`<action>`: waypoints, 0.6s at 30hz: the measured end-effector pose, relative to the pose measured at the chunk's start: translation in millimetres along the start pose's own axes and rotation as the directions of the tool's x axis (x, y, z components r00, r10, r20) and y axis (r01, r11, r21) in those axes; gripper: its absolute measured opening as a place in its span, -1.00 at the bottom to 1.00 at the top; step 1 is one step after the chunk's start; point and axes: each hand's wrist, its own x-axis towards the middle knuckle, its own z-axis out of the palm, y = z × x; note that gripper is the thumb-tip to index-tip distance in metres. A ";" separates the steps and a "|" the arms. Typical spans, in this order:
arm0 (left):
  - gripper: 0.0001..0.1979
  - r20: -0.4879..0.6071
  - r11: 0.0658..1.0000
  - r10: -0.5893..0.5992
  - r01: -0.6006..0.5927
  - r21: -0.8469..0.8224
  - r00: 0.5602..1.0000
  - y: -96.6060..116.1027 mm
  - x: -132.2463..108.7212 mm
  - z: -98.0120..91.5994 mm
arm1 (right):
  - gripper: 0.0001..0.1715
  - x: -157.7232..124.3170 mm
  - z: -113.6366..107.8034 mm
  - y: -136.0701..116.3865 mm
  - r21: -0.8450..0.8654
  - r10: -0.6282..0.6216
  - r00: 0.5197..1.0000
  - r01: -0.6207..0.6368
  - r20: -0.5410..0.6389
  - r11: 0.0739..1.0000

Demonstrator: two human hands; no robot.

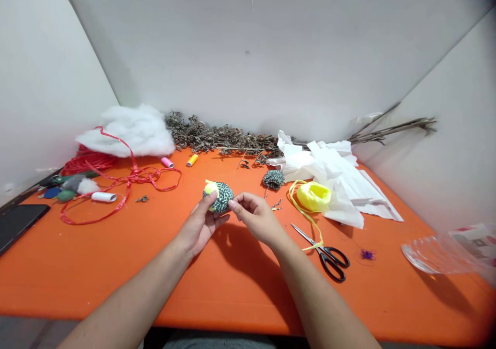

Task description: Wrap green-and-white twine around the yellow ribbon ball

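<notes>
Left fingers: the left hand, just below the middle of the frame, cups a rounded ball wound in green-and-white twine, thumb pressed over its bright yellow patch.
Right fingers: the right hand has thumb and forefinger drawn narrow at the ball's right edge; whether a strand sits between them cannot be told.
Wound ball: held above the table at mid-frame.
Slipping turns: the winding could probably loosen or slide if the left thumb eases or the right fingers tug sideways.
Snag: right of centre, a tail from the glossy yellow ribbon bundle reaches the black-handled steel scissors; lifting them carelessly might drag or nick it.
Spare twine: a small green-and-white twine hank lies beyond the right hand, and could tangle if its loose end catches.
Orange surface: the smooth orange tabletop carries tangled red ribbon and fluffy white wadding at left, dried brown plant stems along the back, crumpled white paper at right.
Pale room: plain whitish walls enclose the table at the back and both sides.
</notes>
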 end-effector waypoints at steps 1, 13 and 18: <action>-0.64 -0.003 1.000 0.009 -0.009 -0.009 1.000 0.0 0.2 0.3 | -0.48 -0.1 0.4 0.0 0.002 -0.001 1.000 0.001 -0.002 1.000; -0.71 0.019 0.997 0.002 0.000 -0.071 1.000 6.3 -0.8 6.2 | -0.50 -1.4 2.4 -0.3 0.015 -0.011 1.000 0.011 -0.023 1.000; -0.67 0.020 0.998 0.024 -0.023 -0.054 1.000 4.1 -1.3 4.3 | -0.52 -2.1 3.1 -0.2 0.016 -0.019 1.000 0.019 -0.019 1.000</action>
